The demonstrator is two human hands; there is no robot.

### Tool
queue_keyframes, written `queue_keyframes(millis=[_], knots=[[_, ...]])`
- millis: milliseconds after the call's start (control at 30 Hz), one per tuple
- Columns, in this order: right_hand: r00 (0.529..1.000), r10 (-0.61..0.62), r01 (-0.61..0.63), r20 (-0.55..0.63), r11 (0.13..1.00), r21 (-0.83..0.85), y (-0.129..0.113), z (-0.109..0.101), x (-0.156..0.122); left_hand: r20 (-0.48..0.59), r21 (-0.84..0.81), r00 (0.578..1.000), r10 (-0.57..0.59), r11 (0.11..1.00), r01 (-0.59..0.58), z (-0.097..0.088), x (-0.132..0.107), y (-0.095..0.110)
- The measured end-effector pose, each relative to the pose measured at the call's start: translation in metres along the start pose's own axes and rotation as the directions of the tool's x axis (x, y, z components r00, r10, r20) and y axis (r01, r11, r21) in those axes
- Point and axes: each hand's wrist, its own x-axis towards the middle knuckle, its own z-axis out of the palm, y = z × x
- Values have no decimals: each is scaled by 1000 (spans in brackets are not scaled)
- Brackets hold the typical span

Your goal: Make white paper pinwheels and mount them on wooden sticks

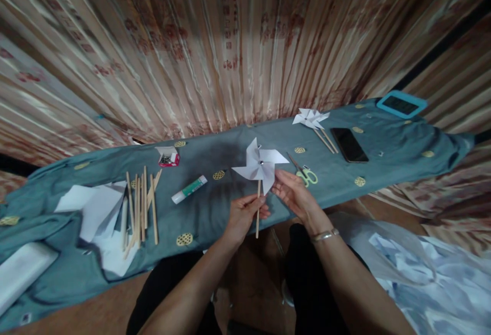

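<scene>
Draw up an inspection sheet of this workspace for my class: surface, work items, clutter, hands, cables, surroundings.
Surface: grey-green cloth with yellow motifs, rumpled at left.
Work items: white pinwheel in hand; other pinwheels lying behind; wooden sticks by white paper; glue stick; open small box, contents unclear; scissors.
Clutter: phone, blue-framed device, unidentified white object.
Hands: left hand grips the pinwheel's stick; right hand is at a blade, contact unclear.
Cables: nothing seen.
Surroundings: patterned curtain behind; pale heap lower right.
</scene>
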Motion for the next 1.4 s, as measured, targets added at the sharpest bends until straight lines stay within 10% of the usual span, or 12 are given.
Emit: queue_keyframes(millis=[667,1000,1400], knots=[[1000,-25,27,15,989,-144,3,8,6,23,-32,1000,3,999,-3,2,11,7],[907,-359,306,-220,921,-240,-27,-18,11,44,-18,999,-5,1000,6,-1,10,11],[909,-408,358,-88,871,-338,-19,-11,15,26,49,999,37,998,-38,-1,16,8]])
